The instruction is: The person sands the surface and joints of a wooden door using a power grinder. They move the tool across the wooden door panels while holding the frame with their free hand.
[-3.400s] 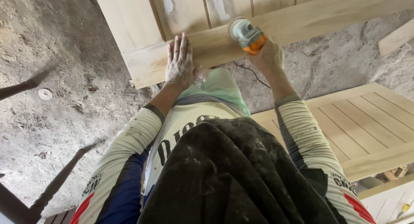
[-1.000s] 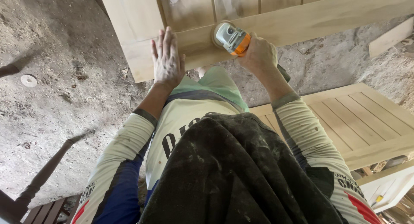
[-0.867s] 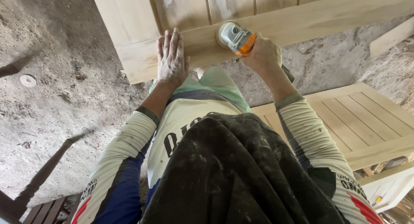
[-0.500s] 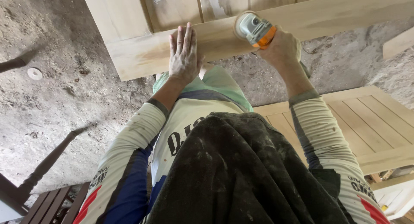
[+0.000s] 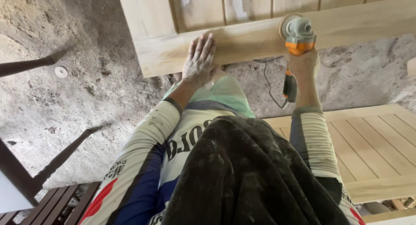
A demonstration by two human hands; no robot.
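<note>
Sanding door rail (image 5: 260,38) (grinder (image 5: 298,34) right hand (image 5: 303,62))

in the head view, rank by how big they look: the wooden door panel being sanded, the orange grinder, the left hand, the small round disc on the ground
1. wooden door panel, by far
2. orange grinder and left hand look about alike, so I won't rank them
3. small round disc

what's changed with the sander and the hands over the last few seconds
The right hand has run the orange and grey sander back and forth along the bottom rail of the wooden door panel, ending further right. The left hand stays flat on that rail, shifting only slightly. The right grip stays on the sander; the second panel lies unmoved.
</note>
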